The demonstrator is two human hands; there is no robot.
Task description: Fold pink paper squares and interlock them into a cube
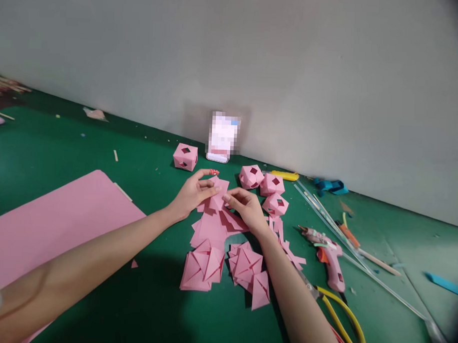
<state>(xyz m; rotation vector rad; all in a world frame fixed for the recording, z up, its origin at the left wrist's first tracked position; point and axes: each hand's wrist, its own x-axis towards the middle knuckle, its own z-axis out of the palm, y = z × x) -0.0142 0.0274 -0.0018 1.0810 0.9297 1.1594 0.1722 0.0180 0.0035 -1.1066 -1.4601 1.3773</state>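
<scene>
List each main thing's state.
Small pink paper piece: held between left hand and right hand.
Four faceted pink paper boxes: assembled, diamond openings showing.
Folded pink paper squares: in two loose piles.
Pale phone: screen lit, propped upright.
Pink plastic glue gun: lying on its side.
Yellow-handled scissors: partly hidden, blade position unclear.
Large pink paper sheet: lying flat.
</scene>
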